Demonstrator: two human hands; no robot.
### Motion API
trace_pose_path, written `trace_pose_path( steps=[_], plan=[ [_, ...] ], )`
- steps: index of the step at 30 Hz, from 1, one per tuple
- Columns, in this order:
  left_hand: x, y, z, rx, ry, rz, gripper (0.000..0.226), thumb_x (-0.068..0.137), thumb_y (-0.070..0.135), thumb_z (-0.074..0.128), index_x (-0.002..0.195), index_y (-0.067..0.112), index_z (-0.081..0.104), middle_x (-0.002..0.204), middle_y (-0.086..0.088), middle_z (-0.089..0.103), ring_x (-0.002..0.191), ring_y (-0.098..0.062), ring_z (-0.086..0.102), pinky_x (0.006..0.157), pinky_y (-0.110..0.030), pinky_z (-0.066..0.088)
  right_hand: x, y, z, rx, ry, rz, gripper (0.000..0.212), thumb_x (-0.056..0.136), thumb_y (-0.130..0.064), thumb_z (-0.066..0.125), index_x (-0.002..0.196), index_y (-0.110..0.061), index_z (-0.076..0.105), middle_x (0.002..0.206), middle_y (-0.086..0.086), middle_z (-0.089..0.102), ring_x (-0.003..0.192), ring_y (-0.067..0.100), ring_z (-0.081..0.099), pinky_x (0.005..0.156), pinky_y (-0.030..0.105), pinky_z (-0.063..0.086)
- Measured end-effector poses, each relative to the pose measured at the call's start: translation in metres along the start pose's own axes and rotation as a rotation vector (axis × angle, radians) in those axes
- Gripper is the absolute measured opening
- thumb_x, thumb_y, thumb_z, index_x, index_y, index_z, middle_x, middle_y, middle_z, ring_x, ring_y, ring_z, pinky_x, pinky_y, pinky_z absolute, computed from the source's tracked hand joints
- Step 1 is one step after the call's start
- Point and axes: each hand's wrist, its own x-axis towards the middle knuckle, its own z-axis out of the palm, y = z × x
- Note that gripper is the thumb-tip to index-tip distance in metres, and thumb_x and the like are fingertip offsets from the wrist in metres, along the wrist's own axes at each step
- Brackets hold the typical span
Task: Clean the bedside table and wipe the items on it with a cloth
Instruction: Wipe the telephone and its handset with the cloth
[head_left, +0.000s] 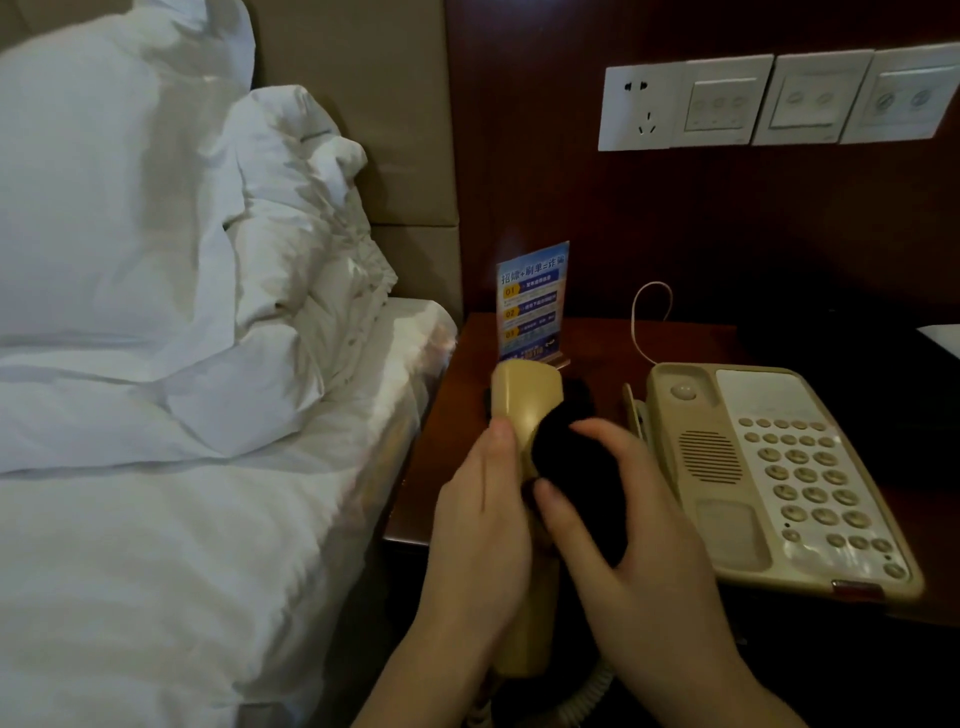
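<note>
My left hand (480, 512) grips a cream telephone handset (524, 402), lifted above the front left of the dark wooden bedside table (452, 441). My right hand (639, 525) holds a bunched black cloth (576, 467) against the middle of the handset. The cream telephone base (779, 467) with its keypad sits on the table to the right, its cradle bare. A coiled cord (587, 691) hangs from the handset's lower end. A blue printed sign card (530, 301) stands upright at the back of the table.
A bed with white duvet and pillows (156, 312) fills the left side, its edge touching the table. Wall sockets and switch panels (779, 98) sit on the dark wall above. A thin white cable (649, 322) loops behind the phone. A small dark object lies behind the handset.
</note>
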Motion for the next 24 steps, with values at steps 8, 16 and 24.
trace_pose_path(
  steps=[8, 16, 24],
  plan=[
    [-0.005, -0.003, 0.010, 0.000, -0.155, -0.055, 0.043, 0.096, 0.062, 0.035, 0.103, 0.037, 0.070, 0.098, 0.005, 0.073, 0.091, -0.010, 0.069, 0.084, -0.031, 0.054, 0.030, 0.003, -0.007, 0.247, 0.214, 0.158, 0.041, 0.087, -0.058, 0.053, 0.125, -0.045, 0.045, 0.119, -0.022, 0.054, 0.105, -0.015, 0.050, 0.077, 0.010, 0.042],
    [0.005, 0.003, -0.005, -0.107, 0.144, -0.053, 0.036, 0.103, 0.047, 0.038, 0.078, 0.033, 0.059, 0.065, 0.034, 0.063, 0.061, 0.015, 0.058, 0.056, -0.002, 0.043, -0.007, -0.002, 0.023, 0.307, -0.046, 0.255, 0.051, 0.080, -0.076, 0.047, 0.123, -0.050, 0.051, 0.118, -0.024, 0.062, 0.111, -0.004, 0.058, 0.096, 0.036, 0.051],
    [-0.002, 0.001, 0.001, 0.013, -0.131, -0.015, 0.051, 0.099, 0.058, 0.036, 0.091, 0.021, 0.069, 0.082, -0.004, 0.070, 0.069, -0.014, 0.066, 0.066, -0.028, 0.052, 0.028, -0.004, 0.000, 0.434, 0.184, 0.257, 0.025, 0.094, -0.048, 0.053, 0.111, -0.033, 0.064, 0.095, -0.018, 0.070, 0.086, -0.004, 0.065, 0.064, 0.009, 0.047]
  ],
)
